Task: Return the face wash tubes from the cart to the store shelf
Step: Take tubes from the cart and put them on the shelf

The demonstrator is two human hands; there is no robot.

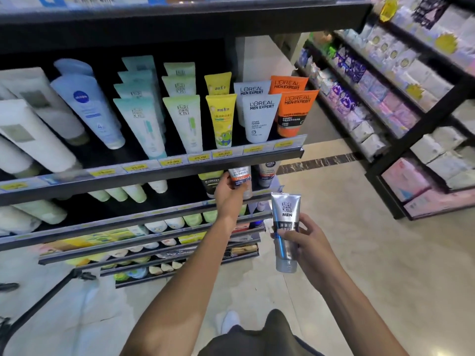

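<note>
a person faces a store shelf (154,173). the left hand (227,187) grips a white and orange tube (241,177), upright in the second row, seemingly slotting it beside a dark tube (267,173). the right hand (303,240) holds a silver tube (285,227) clear of the shelf, likely next.

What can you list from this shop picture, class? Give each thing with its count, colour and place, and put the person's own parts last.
L'Oreal Men Expert white tubes: two, white, upper shelf right.
L'Oreal Men Expert orange tubes: two, orange, shelf's right end.
Yellow tubes: two, yellow, left of the white L'Oreal.
Nivea tube: one seen clearly, pale blue, upper shelf left.
Price labels: several, yellow, shelf edge.
Silver MEN tube: one, silver, in the right hand.
White-and-orange tube: one, on the second shelf, in the left hand.
Left hand: gripping the white-and-orange tube.
Right hand: gripping the silver tube.
</note>
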